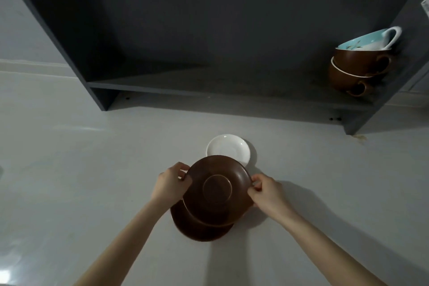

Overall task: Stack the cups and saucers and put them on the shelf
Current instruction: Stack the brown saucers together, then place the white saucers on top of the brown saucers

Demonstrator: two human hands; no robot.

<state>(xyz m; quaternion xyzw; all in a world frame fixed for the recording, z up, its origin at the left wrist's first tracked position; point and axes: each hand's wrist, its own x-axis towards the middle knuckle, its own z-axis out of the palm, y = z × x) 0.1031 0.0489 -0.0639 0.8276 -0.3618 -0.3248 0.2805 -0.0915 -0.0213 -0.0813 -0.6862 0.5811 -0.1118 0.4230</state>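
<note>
I hold a brown saucer (218,189) by its rim, my left hand (170,184) on its left edge and my right hand (267,193) on its right edge. It hangs tilted just above a second brown saucer (192,227) that lies on the pale floor. A white saucer (228,148) rests on the floor just beyond them, partly hidden by the held one. On the dark grey shelf (209,86), at its right end, stands a stack of three cups (362,62): two brown ones below and a light blue and white one on top.
The shelf unit's left side panel (58,37) and right side panel (394,104) frame the open compartment. A pale wall and skirting (30,65) run along the left.
</note>
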